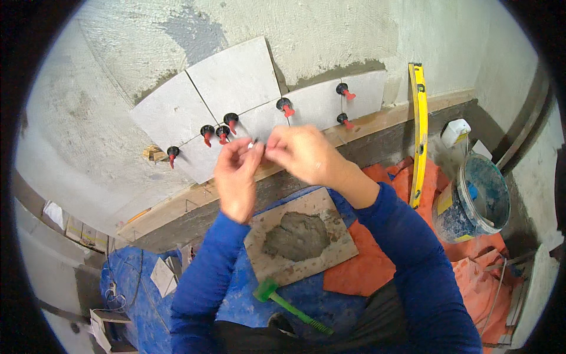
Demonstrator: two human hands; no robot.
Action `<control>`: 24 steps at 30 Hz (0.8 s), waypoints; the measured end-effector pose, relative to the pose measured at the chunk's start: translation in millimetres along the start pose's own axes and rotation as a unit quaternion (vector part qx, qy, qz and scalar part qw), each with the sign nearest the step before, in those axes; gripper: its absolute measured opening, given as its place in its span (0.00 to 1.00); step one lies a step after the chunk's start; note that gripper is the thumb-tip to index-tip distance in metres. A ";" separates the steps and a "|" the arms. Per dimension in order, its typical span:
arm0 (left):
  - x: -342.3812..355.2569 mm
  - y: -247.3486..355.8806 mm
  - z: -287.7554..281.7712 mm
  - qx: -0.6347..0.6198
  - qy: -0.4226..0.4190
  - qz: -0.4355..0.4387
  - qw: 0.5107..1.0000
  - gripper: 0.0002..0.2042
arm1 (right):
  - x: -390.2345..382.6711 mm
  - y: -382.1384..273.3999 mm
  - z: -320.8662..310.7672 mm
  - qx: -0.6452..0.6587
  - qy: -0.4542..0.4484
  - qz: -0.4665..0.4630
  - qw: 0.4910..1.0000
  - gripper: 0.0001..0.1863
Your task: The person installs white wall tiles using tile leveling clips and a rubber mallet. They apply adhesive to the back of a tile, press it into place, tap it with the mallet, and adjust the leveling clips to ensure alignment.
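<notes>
In front of the wall my left hand (236, 180) is closed in a pinch on a small white and dark piece (253, 143), too small to name. Close beside it is my right hand (306, 154), its thumb and fingers pressed together; what they hold, if anything, is hidden. Behind both hands, pale tiles (239, 74) cover the wall in two rows. Several black round tile levelling caps with red handles (285, 107) sit along the joints. The nearest ones are just above my left hand.
A wooden batten (171, 207) runs under the tiles, and a yellow spirit level (419, 130) leans on the wall. Below lie a board (346, 248) with grey mortar (298, 235) and a green mallet (268, 289). A bucket (449, 218) stands right, near a white container (455, 133).
</notes>
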State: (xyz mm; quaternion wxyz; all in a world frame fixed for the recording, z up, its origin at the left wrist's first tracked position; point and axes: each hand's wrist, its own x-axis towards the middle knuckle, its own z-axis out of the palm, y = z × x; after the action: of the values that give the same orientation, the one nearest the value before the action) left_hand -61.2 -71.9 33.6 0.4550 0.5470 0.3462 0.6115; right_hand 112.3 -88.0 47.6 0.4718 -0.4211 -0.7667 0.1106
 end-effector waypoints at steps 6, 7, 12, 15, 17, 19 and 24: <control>-0.4 -23.4 42.2 -0.268 0.011 -0.163 0.949 0.16 | -1.5 6.6 -1.4 0.006 0.095 0.041 0.995 0.06; -1.4 -26.0 40.5 -0.285 0.004 -0.140 0.948 0.16 | -3.2 6.0 3.4 0.036 0.090 0.033 0.995 0.05; -1.4 -46.4 33.5 -0.386 -0.029 -0.081 0.918 0.18 | -9.9 5.8 11.6 0.292 0.061 0.164 0.940 0.06; -5.3 -55.5 35.5 -0.443 -0.094 -0.091 0.887 0.18 | -8.5 4.1 1.0 0.391 0.035 0.161 0.905 0.09; -12.4 -55.6 40.2 -0.303 0.035 -0.211 0.928 0.14 | -7.8 0.1 -4.9 0.384 0.048 0.176 0.905 0.10; -16.2 -50.3 43.1 -0.298 -0.013 -0.091 0.950 0.17 | -7.9 -4.4 -7.9 0.307 0.050 0.156 0.937 0.09; -10.9 -37.2 44.8 -0.331 -0.076 -0.092 0.936 0.19 | -8.8 -9.3 -1.5 0.231 0.024 0.154 0.960 0.09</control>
State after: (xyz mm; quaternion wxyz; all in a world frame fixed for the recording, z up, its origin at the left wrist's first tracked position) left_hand -10.7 -72.5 2.7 0.6900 0.3761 0.1374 0.6030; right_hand 110.2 -100.7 48.1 0.5521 -0.4162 -0.6342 0.3462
